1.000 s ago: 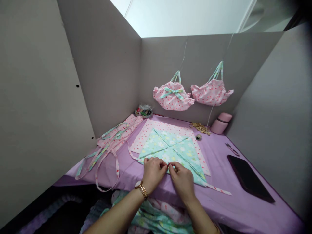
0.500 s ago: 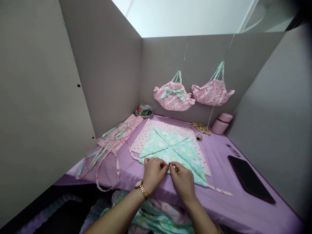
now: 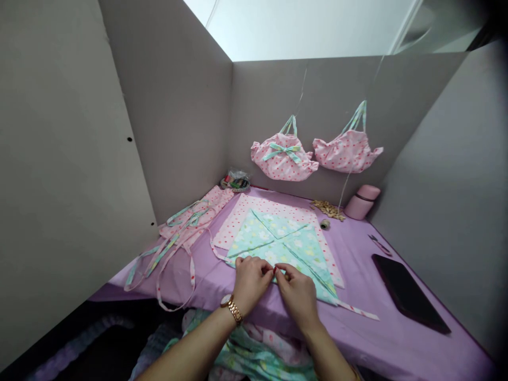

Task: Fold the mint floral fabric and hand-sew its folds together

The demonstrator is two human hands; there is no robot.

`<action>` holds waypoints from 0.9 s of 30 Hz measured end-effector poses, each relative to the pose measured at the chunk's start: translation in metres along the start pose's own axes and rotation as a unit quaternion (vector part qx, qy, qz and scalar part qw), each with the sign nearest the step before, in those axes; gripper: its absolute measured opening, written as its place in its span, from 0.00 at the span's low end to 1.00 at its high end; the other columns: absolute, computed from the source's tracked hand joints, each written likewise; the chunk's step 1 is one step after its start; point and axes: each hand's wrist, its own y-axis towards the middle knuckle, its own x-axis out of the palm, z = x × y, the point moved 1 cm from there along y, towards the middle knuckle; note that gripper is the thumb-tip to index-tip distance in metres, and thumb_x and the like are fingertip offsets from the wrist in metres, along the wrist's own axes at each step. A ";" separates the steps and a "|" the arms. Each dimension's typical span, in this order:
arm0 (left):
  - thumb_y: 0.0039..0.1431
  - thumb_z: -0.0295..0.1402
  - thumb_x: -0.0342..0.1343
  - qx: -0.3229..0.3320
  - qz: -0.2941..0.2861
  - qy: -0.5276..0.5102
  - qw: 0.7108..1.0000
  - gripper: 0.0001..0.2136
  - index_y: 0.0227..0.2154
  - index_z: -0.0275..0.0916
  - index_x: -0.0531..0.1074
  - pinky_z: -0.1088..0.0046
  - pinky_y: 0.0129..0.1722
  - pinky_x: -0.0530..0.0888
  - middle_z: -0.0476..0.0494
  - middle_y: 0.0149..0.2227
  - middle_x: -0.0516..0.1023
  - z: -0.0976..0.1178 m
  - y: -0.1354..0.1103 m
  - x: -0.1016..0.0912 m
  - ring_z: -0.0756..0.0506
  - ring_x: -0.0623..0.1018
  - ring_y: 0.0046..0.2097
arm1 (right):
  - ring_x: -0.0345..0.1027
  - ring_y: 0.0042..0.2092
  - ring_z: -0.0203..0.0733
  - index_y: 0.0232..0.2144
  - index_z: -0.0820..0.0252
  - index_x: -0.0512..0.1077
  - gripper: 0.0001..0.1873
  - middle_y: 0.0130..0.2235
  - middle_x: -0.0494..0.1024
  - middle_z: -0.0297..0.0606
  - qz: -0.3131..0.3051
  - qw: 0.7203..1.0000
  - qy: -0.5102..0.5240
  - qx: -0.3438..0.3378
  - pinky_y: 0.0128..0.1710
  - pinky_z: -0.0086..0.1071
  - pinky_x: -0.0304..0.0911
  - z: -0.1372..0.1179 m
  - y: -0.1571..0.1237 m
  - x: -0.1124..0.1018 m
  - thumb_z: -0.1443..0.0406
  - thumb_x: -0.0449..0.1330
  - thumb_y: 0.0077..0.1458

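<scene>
A mint floral fabric piece (image 3: pixel 293 230) with crossing folded seams lies on a pink dotted cloth (image 3: pixel 228 227) at the table's front edge. My left hand (image 3: pixel 254 278) rests on the near edge of the mint fabric, thumb and fingertips pinched. Close against it, my right hand (image 3: pixel 297 291) pinches the same edge, the two sets of fingertips almost touching. Anything small between the fingertips is too hidden to make out. A pink dotted strap (image 3: pixel 359 310) runs out from the fabric's right corner, and another strap (image 3: pixel 216 251) leaves its left side.
Pink fabric with ties (image 3: pixel 202 214) lies at left. A basket of threads (image 3: pixel 235 182), clothespins (image 3: pixel 327 209), a twine spool (image 3: pixel 324 224), a pink flask (image 3: pixel 361 202), snips (image 3: pixel 380 245) and a black tablet (image 3: pixel 410 293) surround the work. Two pink bags (image 3: pixel 283 159) hang behind. Cloth (image 3: pixel 262 349) is bunched below.
Almost nothing differs. Both hands keep their pinch at the same spot on the fabric edge, and the whole view has shifted very slightly.
</scene>
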 end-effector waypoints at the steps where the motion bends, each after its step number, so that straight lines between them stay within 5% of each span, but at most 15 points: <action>1: 0.55 0.35 0.52 0.002 0.001 0.000 1.000 0.08 0.25 0.43 0.75 0.64 0.40 0.56 0.48 0.29 0.77 0.000 0.000 0.000 0.45 0.71 0.37 | 0.68 0.23 0.40 0.33 0.55 0.77 0.16 0.25 0.78 0.36 -0.001 1.000 0.002 0.001 0.24 0.29 0.55 0.000 0.000 0.000 0.57 0.51 0.53; 27: 0.56 0.33 0.52 0.045 0.038 0.052 0.997 0.09 0.23 0.41 0.73 0.63 0.41 0.56 0.49 0.27 0.76 0.000 -0.005 0.003 0.46 0.71 0.35 | 0.64 0.23 0.40 0.31 0.58 0.76 0.17 0.20 0.73 0.34 -0.023 0.999 0.035 0.028 0.26 0.30 0.53 -0.002 0.001 0.000 0.57 0.51 0.50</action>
